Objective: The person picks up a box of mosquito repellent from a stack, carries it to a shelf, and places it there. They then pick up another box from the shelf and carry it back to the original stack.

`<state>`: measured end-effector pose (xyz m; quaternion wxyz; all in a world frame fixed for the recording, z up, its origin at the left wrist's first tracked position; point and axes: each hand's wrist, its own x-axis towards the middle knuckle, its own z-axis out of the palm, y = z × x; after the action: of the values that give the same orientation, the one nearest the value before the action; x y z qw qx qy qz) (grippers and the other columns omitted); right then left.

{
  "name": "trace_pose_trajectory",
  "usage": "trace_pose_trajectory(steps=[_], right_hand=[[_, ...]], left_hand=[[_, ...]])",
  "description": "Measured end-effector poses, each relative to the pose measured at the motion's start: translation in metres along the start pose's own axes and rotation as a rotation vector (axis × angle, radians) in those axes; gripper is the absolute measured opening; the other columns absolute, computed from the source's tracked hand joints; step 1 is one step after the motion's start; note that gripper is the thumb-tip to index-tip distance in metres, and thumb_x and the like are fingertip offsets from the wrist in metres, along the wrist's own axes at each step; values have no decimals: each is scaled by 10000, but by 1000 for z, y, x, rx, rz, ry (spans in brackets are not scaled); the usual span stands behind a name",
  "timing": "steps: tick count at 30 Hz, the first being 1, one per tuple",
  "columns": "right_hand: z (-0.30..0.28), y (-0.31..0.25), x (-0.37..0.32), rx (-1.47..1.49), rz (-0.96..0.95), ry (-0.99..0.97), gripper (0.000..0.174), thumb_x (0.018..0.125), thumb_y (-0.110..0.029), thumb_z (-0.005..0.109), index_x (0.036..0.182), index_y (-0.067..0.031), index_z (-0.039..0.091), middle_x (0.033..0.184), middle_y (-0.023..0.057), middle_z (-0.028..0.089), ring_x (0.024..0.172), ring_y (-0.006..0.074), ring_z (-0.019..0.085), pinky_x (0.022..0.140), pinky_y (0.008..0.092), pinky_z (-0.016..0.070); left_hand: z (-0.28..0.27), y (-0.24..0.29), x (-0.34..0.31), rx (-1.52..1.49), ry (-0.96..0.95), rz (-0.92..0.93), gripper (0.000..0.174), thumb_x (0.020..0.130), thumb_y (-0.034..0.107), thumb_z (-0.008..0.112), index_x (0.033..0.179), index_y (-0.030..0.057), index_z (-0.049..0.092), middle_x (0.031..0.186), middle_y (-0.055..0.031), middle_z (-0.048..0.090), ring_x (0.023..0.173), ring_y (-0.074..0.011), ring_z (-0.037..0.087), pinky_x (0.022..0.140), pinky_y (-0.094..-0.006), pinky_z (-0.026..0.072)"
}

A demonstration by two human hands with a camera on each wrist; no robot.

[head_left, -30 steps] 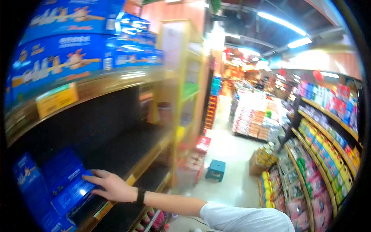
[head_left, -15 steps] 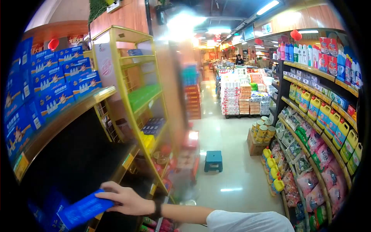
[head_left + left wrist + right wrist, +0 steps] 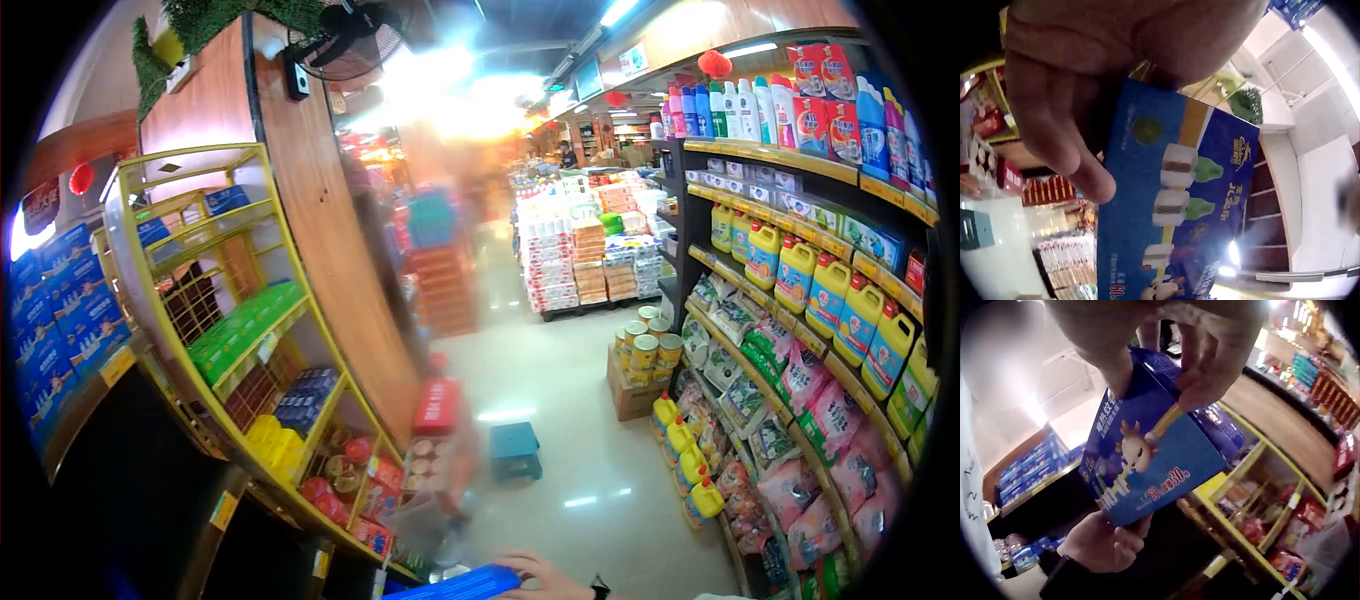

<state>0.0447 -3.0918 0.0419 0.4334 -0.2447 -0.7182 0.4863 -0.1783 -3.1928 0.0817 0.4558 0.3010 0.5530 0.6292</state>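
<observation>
A blue carton (image 3: 1160, 456) printed with a cartoon animal and small bottles is between both hands. My right hand (image 3: 1219, 344) grips its upper end in the right wrist view, thumb and fingers on either side of the edge. Under the lower corner, my left hand (image 3: 1100, 544) holds it with curled fingers. The left wrist view shows the carton's printed face (image 3: 1160, 181) close up, with left fingers (image 3: 1094, 178) along its edge. Only the right hand (image 3: 540, 578) and a strip of the carton (image 3: 460, 582) show at the bottom of the head view.
Stacked blue cartons (image 3: 70, 305) fill a shelf at left, beside a yellow rack (image 3: 245, 340). A blue-green stool (image 3: 515, 450) stands on the aisle floor. Shelves of yellow jugs (image 3: 795, 275) and bags line the right side, with cans (image 3: 645, 345) on a box nearby.
My right hand has picked the carton off the lower left shelf and brought it right, close to my body, where the left hand holds it too. The view has turned right.
</observation>
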Motion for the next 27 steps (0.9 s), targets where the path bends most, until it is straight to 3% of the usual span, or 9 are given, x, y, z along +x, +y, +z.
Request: trace_pose_trajectory(steps=[1,4,7,8,16,19,20,24,27], right_hand=[[-17,7,-15,103,149,44,590,858,-265,693,1363,-80,450,1264,133,507,1156,262,492,974,399,424],[-66,51,-56,170,307,229,637,831,-198,727,1372,-74,414,1244,109,525,1101,223,522,900,361,471],[-116,36,-64,17,337,374,649,795,-124,754,1358,-79,433,1228,102,541,1047,202,552,843,334,498],[-129,43,-68,41,320,431,646,792,-115,754,1355,-80,439,1217,100,548,1031,199,559,828,332,504],[-194,65,-33,271,375,874,616,760,-2,725,1324,-71,488,1125,83,606,938,183,610,744,303,540],[-228,89,-5,-48,443,879,620,745,26,724,1315,-69,501,1123,85,610,935,182,616,762,308,539],[-240,95,8,-93,349,867,632,738,25,732,1318,-64,498,1106,85,614,914,182,620,757,306,535],[-297,105,72,-190,436,828,638,741,24,729,1326,-63,490,1076,88,624,936,182,613,762,297,525],[-328,97,138,-26,467,849,639,752,10,726,1337,-72,483,1089,86,621,946,175,606,768,289,519]], left_hand=[[16,-9,8,16,-63,-28,385,977,393,467,1049,60,645,829,-4,599,639,-93,468,562,-251,384],[50,-63,54,-52,-240,-149,447,986,465,444,1043,71,648,832,14,607,644,-87,487,546,-248,391],[97,-86,92,114,-327,-276,475,979,494,446,1049,70,648,826,1,617,653,-101,520,584,-262,431],[118,-82,99,108,-332,-259,494,992,481,417,1086,52,642,842,-37,637,705,-127,575,655,-297,482],[226,-107,191,57,-573,-259,507,1000,470,400,1116,35,632,857,-63,647,734,-146,598,691,-317,498],[257,-117,233,35,-621,-266,512,1003,465,393,1128,29,629,863,-73,651,745,-153,607,705,-325,504],[267,-119,248,34,-631,-266,513,1004,464,391,1132,27,628,864,-77,652,749,-155,610,709,-327,506],[316,-120,317,116,-617,-220,522,1016,438,371,1164,0,614,878,-106,659,757,-181,622,729,-343,512],[349,-124,378,2,-651,-152,517,1017,426,374,1150,-8,620,872,-94,658,747,-178,620,709,-338,511]])
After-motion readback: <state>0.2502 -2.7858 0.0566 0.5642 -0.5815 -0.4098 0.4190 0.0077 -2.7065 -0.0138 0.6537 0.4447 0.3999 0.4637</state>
